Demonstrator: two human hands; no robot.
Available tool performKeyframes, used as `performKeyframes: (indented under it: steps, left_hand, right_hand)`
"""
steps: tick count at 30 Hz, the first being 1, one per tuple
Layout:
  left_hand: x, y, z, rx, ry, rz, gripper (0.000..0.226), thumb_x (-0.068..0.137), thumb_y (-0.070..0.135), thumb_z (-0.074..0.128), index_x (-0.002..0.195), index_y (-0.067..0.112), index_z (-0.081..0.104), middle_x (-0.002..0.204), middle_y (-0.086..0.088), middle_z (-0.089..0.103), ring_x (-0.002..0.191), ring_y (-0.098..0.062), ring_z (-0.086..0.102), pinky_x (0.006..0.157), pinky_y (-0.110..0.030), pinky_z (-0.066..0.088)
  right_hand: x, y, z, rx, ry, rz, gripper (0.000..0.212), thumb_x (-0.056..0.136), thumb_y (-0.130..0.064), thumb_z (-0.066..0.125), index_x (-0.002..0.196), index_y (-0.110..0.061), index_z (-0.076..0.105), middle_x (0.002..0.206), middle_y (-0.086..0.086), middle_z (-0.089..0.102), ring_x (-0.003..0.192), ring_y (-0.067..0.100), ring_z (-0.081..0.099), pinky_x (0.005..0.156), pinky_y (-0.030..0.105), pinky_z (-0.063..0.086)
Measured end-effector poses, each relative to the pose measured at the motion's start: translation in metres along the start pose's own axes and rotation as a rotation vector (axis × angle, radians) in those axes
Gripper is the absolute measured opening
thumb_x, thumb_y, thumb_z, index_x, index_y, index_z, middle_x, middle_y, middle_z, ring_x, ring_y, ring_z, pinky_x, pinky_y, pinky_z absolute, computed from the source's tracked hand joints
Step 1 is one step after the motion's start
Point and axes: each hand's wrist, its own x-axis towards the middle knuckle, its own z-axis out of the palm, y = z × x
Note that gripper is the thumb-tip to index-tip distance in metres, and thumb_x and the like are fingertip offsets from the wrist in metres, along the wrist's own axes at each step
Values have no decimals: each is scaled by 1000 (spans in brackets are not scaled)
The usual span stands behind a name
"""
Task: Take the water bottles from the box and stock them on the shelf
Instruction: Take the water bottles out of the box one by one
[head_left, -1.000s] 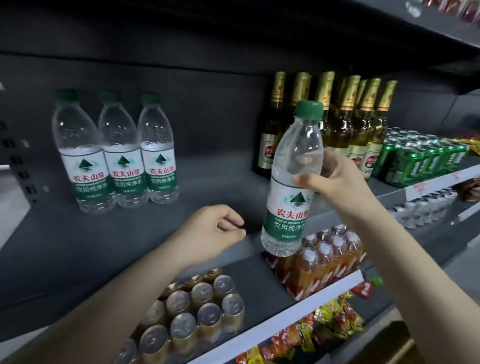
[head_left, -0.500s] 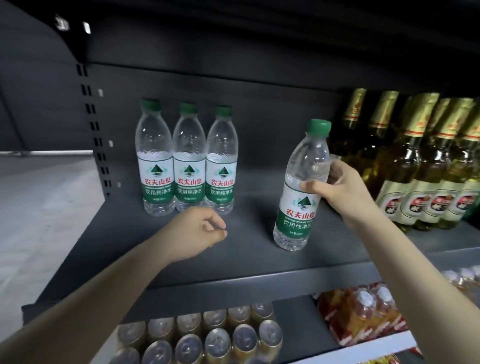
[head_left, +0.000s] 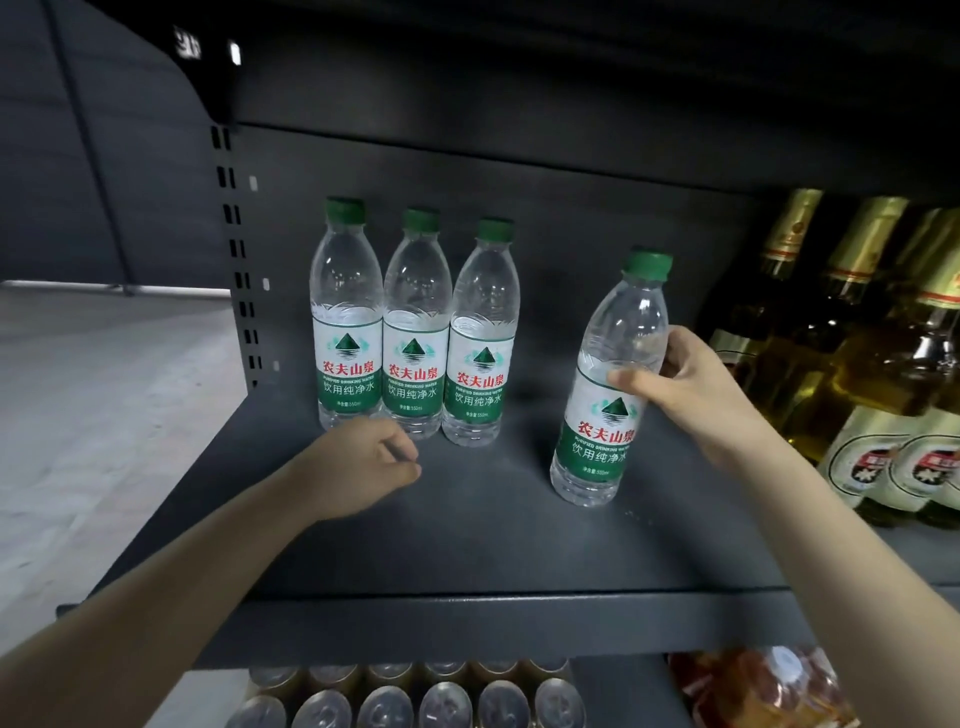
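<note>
Two forearms reach over the dark metal shelf (head_left: 467, 561). Loosely curled, the left hand (head_left: 363, 462) holds nothing, its knuckles just before three upright clear plastic bottles (head_left: 415, 322) with green caps. The right hand (head_left: 685, 384) wraps its fingers (head_left: 631, 376) round a fourth water bottle (head_left: 608, 384), tilted slightly, base at the shelf.

Water bottles (head_left: 415, 332): four, all green-capped; three in row at centre left of frame, one (head_left: 605, 384) apart at centre right. Glass bottles (head_left: 852, 364) with gold foil necks: at least four at right edge, exact count unclear. Cans (head_left: 447, 701) along bottom edge: about eleven tops visible, in two rows. Hands: two.
</note>
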Motion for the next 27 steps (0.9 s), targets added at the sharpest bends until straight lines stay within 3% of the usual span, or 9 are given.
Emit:
performKeyframes:
  steps: [4, 9, 12, 15, 20, 23, 27]
  left_hand:
    - [2, -7, -9, -51, 31, -40, 19, 85, 20, 67, 103, 13, 65, 84, 2, 64, 74, -6, 58, 64, -16, 41]
    - [2, -16, -22, -73, 109, -61, 22, 86, 22, 66, 107, 17, 62, 94, -3, 69, 89, -8, 62, 68, -13, 39]
    - [5, -23, -27, -43, 143, -84, 23, 85, 23, 66, 106, 17, 59, 96, 2, 67, 90, -9, 62, 71, -18, 43]
    - [6, -30, -32, -37, 161, -107, 25, 84, 23, 67, 106, 18, 56, 97, 3, 66, 96, -16, 63, 85, -30, 48]
    - [7, -35, -33, -81, 192, -104, 39, 84, 21, 68, 118, 13, 50, 106, -4, 60, 97, -19, 61, 88, -33, 48]
    - [10, -35, -31, -72, 231, -76, 50, 83, 18, 68, 126, 9, 45, 107, -3, 53, 94, -18, 57, 85, -30, 44]
    - [14, -32, -27, -173, 299, -14, 53, 82, 9, 68, 127, 5, 40, 91, 10, 48, 74, 1, 50, 65, -17, 42]
  right_hand:
    - [-2, 2, -5, 2, -38, -6, 44, 74, -12, 74, 112, -13, 51, 105, -1, 64, 99, 13, 60, 83, 26, 49]
    - [-6, 16, -8, 8, -130, 31, 53, 75, -2, 73, 119, -18, 48, 115, 2, 62, 109, 16, 58, 82, 25, 49]
    - [-9, 31, -6, -40, -200, 86, 68, 67, -6, 81, 124, -18, 46, 116, 5, 63, 108, 21, 61, 85, 33, 53]
    - [-13, 41, -1, -137, -215, 103, 71, 62, -10, 83, 122, -21, 48, 111, 1, 66, 105, 19, 62, 94, 42, 50]
    - [-22, 49, 10, -248, -155, 73, 58, 63, -4, 83, 112, -16, 54, 101, -7, 69, 94, 9, 65, 88, 28, 51]
    - [-27, 50, 17, -274, -92, 58, 57, 64, -5, 83, 111, -12, 52, 98, -10, 65, 88, 0, 61, 70, 5, 45]
    - [-24, 51, 24, -285, -39, 64, 54, 66, -4, 81, 109, -11, 50, 96, -9, 62, 84, 1, 59, 64, 8, 45]
